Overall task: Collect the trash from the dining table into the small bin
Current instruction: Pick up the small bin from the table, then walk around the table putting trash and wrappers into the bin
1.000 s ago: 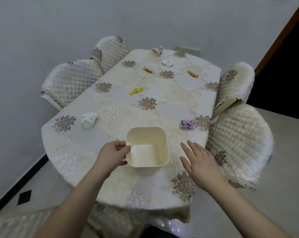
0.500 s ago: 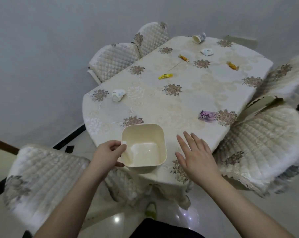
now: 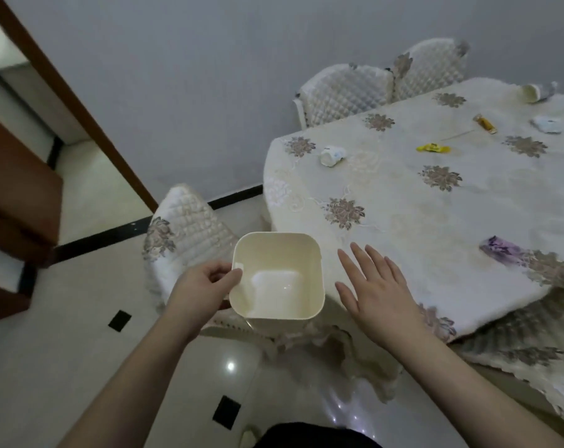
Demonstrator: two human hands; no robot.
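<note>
Six pieces of trash lie scattered on the worktop (image 3: pixel 468 202), and none has reached the small cream bin (image 3: pixel 277 276), whose bottom shows bare. The left hand (image 3: pixel 203 286) has its grip closed on the bin's left rim, thumb over the lip, holding it off the worktop's near corner and above the floor (image 3: pixel 64 367). The right hand (image 3: pixel 377 292) hovers flat and empty, fingers (image 3: pixel 364 260) spread and pointing to about 11 o'clock, just right of the bin over the tablecloth edge.

The relation that matters is between this free right hand and the purple wrapper (image 3: pixel 500 252). The wrapper lies at roughly 2 o'clock from the hand, near but apart from it, with its long axis running from 10 to 4 o'clock. It is the closest piece, and the right hand is plainly nearer to it than the bin-holding left.

The other pieces sit farther off: a crumpled white cup (image 3: pixel 332 155) at 12 o'clock from the bin, a yellow wrapper (image 3: pixel 433 148) and an orange-brown wrapper (image 3: pixel 486 123) beyond, a crumpled white paper (image 3: pixel 546 125) at the far right, and a tipped paper cup (image 3: pixel 533 93) at the far end. A sensible next move would be a reach to 2 o'clock for the purple wrapper, with the bin carried alongside.
</note>
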